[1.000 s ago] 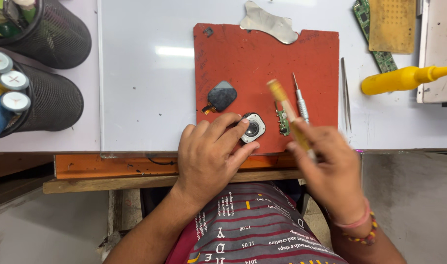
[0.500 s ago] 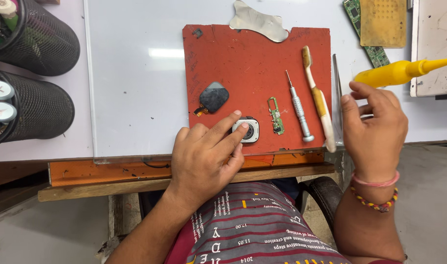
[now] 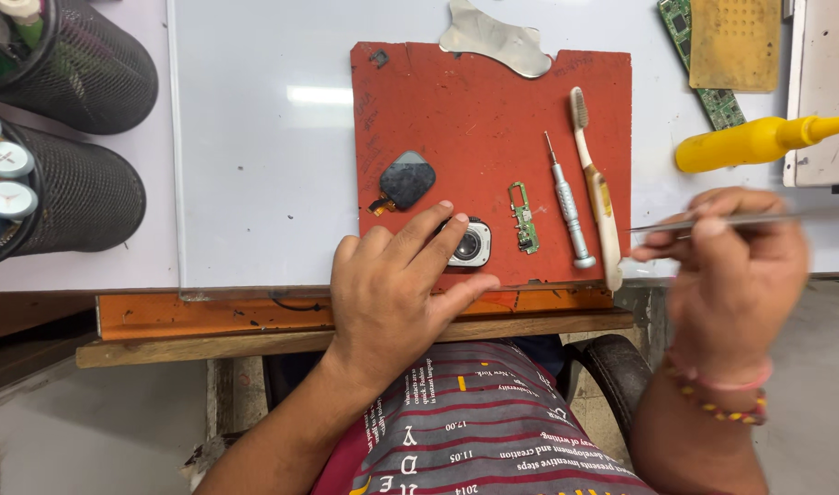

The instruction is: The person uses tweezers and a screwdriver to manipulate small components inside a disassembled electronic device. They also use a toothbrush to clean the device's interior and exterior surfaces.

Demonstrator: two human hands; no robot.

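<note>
Head view shows a small watch body [image 3: 469,245] lying opened on the red mat [image 3: 474,101], pinned under the left hand [image 3: 392,293] fingertips. Just beyond those fingertips lie its dark screen [image 3: 407,180] and circuit strip [image 3: 524,217], already out. The right hand [image 3: 731,275] pinches tweezers [image 3: 713,221], with screwdriver [image 3: 566,202] and toothbrush [image 3: 596,188] between.

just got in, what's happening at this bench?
A person sits at a bench with a red mat on it. The left hand rests on the mat's near edge, fingertips pinning a small silver casing. The right hand, off the mat's right side, holds tweezers level. On the mat lie a dark screen part, a small green board, a screwdriver and a toothbrush, all untouched.
</note>
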